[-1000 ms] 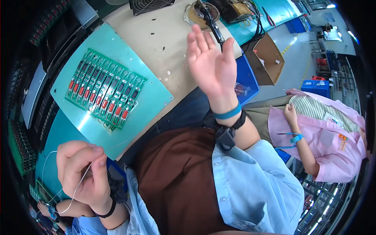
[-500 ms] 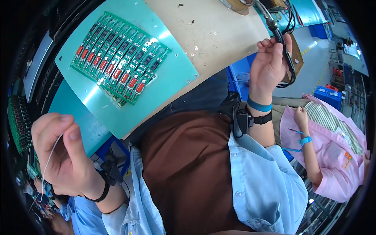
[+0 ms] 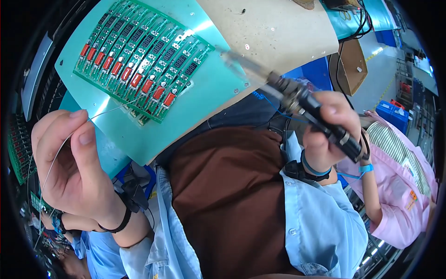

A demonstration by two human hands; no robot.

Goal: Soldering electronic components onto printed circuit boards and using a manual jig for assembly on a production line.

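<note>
I grip the soldering iron (image 3: 297,100) in my right hand (image 3: 332,132); its tip hovers above the teal mat, just beside the green circuit board panel (image 3: 139,58). My left hand (image 3: 69,167) pinches the solder wire (image 3: 111,109), whose end reaches the panel's near edge. I judge soldering is about to start; next, tip and wire must meet on one joint.

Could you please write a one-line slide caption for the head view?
Right hand holds a soldering iron toward a green circuit board panel; left hand pinches solder wire.
</note>
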